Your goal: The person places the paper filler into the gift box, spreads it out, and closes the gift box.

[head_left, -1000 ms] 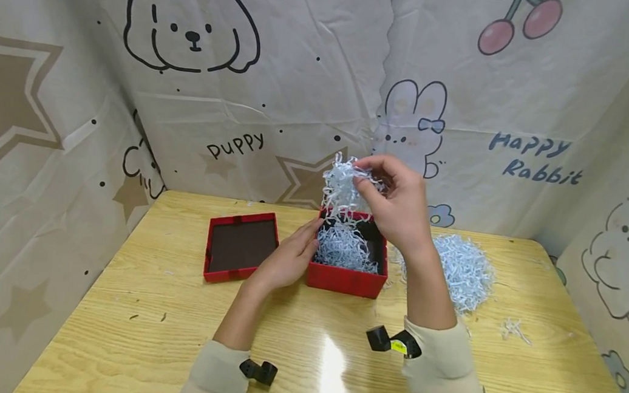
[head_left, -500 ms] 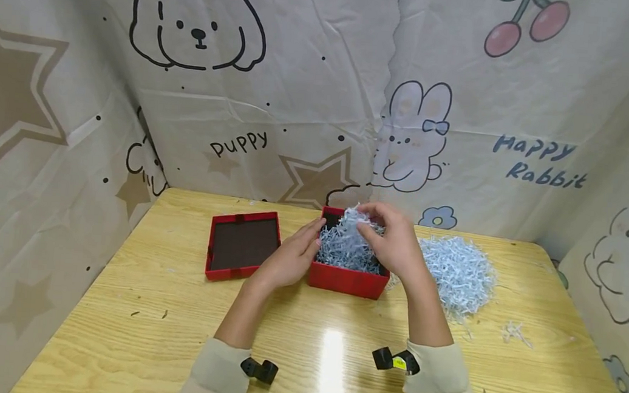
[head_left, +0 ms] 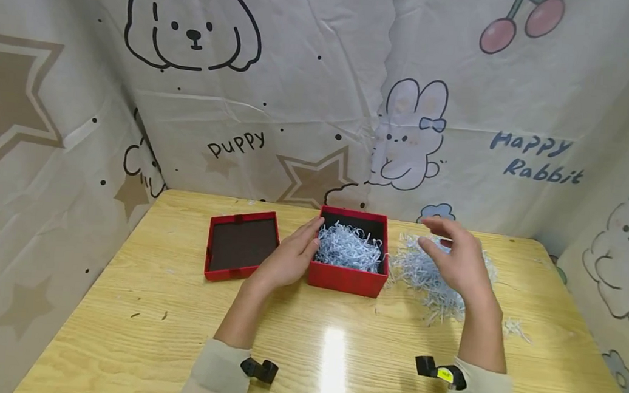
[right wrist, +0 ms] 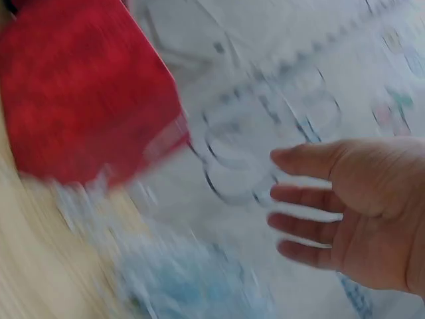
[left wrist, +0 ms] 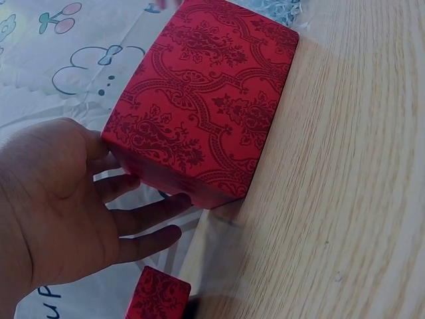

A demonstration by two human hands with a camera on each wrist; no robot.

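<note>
A red patterned box [head_left: 346, 280] with a dark inside stands on the table, partly filled with pale blue shredded paper [head_left: 346, 247]. My left hand [head_left: 288, 255] rests against the box's left side with straight fingers. In the left wrist view the same left hand [left wrist: 73, 199] has its fingertips at the box's side wall. My right hand [head_left: 455, 255] is over a pile of shredded paper [head_left: 424, 277] to the right of the box. Seen from the right wrist, that right hand [right wrist: 358, 212] has spread fingers and holds nothing; the view is blurred.
The red lid [head_left: 242, 246] lies with its dark inside up, left of the box. A few loose paper shreds [head_left: 516, 329] lie right of the pile. A printed cloth backdrop [head_left: 277, 96] rises behind the wooden table [head_left: 304, 342].
My right hand lowered a clump of shredded paper into the box, let it go, and moved right to over the pile. My left hand stayed at the box.
</note>
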